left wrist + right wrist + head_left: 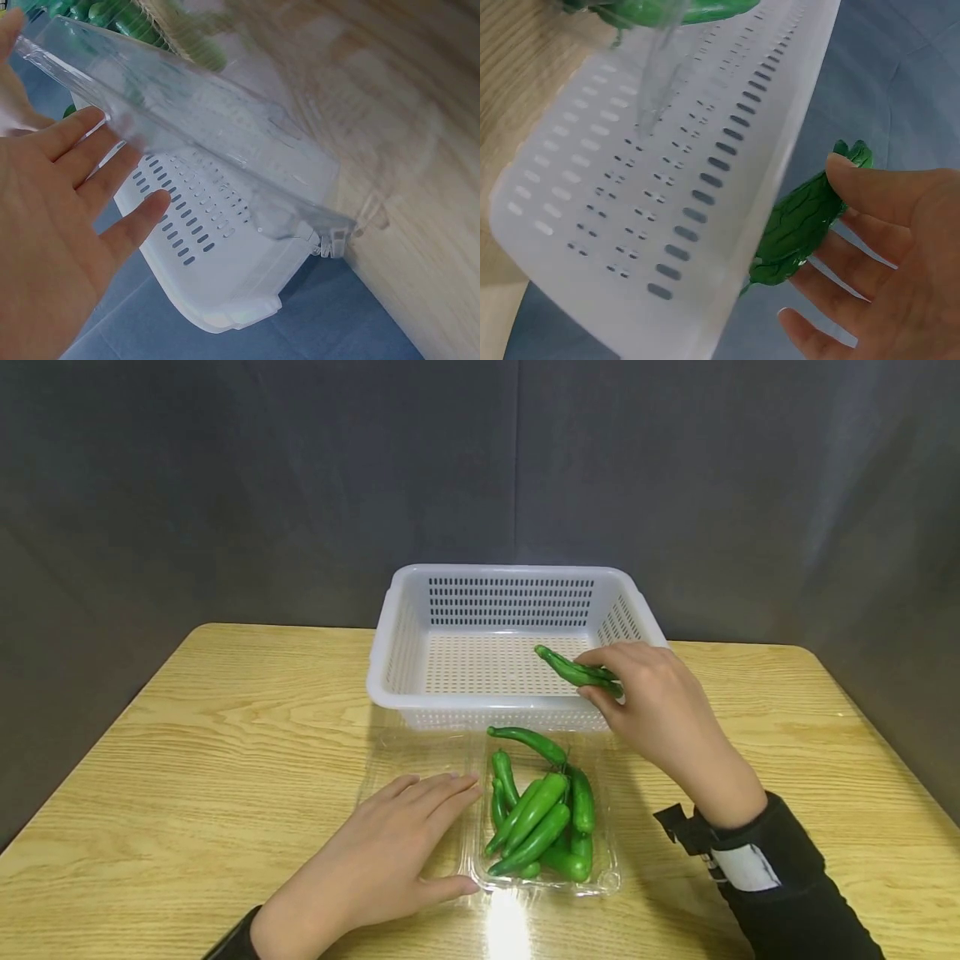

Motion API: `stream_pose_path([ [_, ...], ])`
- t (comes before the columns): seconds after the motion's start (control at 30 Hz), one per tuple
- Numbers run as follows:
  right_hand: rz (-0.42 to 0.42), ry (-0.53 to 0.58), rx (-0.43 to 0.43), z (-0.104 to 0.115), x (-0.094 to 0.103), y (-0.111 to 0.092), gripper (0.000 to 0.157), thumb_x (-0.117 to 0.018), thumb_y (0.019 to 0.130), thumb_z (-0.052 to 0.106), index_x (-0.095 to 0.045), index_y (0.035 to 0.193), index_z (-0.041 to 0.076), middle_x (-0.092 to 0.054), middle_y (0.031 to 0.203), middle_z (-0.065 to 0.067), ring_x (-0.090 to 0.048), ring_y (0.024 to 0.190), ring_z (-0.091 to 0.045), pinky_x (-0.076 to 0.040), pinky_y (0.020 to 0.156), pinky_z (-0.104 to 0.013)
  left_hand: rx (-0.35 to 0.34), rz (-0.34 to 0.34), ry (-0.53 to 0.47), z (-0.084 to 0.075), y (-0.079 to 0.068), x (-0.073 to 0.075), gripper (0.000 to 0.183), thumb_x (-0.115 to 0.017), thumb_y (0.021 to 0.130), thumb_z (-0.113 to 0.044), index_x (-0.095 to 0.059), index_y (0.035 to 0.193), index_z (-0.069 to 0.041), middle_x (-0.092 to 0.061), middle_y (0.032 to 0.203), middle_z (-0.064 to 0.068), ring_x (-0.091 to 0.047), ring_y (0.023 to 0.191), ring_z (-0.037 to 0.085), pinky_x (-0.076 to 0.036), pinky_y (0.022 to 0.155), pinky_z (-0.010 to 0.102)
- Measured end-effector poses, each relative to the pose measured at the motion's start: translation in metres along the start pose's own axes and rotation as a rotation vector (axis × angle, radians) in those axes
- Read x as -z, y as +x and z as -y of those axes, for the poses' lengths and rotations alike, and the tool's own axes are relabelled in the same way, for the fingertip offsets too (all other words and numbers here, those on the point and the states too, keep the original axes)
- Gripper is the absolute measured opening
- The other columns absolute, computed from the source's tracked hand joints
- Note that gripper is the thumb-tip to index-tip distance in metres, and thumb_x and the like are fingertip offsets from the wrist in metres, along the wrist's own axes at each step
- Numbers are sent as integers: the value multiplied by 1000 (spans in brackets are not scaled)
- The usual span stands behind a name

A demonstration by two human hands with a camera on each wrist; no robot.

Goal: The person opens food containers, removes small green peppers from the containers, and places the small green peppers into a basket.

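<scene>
My right hand pinches a wrinkled green chili pepper between thumb and fingers, over the right part of a white perforated plastic basket. Whether it is one pepper or two pressed together, I cannot tell. In the right wrist view the held pepper shows beyond the basket's rim. Several more green chili peppers lie heaped in the right half of a clear hinged plastic container. My left hand lies over the container's other half, its fingers spread; the left wrist view shows fingertips against the clear plastic.
The basket stands behind the container on a wood-grain table. Behind the table hangs a dark grey backdrop. A black band with a white patch circles my right wrist.
</scene>
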State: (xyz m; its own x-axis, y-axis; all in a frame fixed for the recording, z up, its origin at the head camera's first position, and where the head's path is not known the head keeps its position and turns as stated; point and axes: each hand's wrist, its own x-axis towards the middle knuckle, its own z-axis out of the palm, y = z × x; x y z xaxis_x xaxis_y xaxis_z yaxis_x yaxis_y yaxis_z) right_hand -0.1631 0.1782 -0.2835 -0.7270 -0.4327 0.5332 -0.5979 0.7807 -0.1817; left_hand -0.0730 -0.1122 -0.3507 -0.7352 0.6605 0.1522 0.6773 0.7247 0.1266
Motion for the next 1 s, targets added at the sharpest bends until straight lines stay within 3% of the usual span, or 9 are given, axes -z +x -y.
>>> stream_pose_path([
  [0.57, 26, -4, -51, -17, -10, 0, 29, -75, 87, 7, -70, 115, 0, -70, 113, -18, -63, 108, -37, -50, 90, -54, 1, 11, -2, 0, 0, 1, 87, -58, 86, -69, -43, 150, -12, -43, 153, 2, -40, 139, 21, -33, 113, 46],
  [1.0, 97, -5, -143, -28, -16, -1, 27, -74, 89, 13, -71, 114, 2, -68, 117, -17, -65, 102, -35, -51, 79, -54, 4, 7, -6, 0, 0, 0, 87, -58, 86, -69, -43, 150, -13, -43, 153, 2, -40, 139, 21, -33, 113, 47],
])
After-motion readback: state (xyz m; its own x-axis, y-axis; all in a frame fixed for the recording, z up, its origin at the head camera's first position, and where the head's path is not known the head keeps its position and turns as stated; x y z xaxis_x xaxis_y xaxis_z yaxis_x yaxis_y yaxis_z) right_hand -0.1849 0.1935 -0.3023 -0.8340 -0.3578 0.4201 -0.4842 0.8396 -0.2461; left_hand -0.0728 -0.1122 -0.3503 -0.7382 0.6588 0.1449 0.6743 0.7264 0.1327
